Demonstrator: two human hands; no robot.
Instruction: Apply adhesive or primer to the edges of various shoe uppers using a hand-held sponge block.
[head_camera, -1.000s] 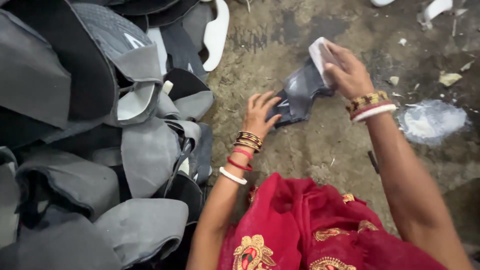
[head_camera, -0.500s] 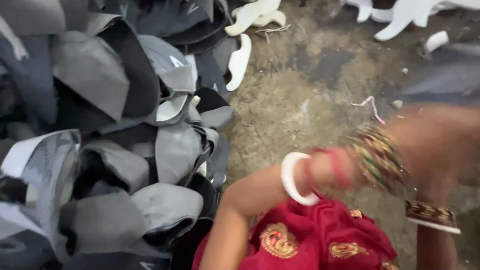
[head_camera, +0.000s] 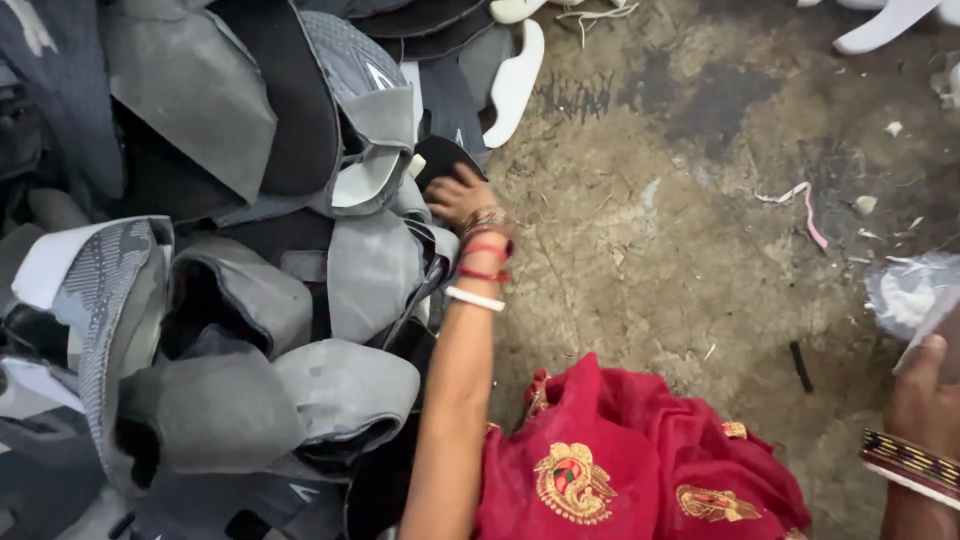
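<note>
Head view: the left hand (head_camera: 458, 195) reaches into the heap of grey and black shoe uppers (head_camera: 230, 300) at the floor's left edge, fingers spread wide and resting on a black piece (head_camera: 443, 158) at the heap's rim, nothing gripped yet. The right hand (head_camera: 925, 385) (mostly cut off at the right edge) pinches a pale sheet (head_camera: 912, 295), held up off the dirty floor (head_camera: 680, 250).

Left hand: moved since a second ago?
Yes. The left hand went from the bare floor leftward onto the pile of grey shoe pieces.
</note>
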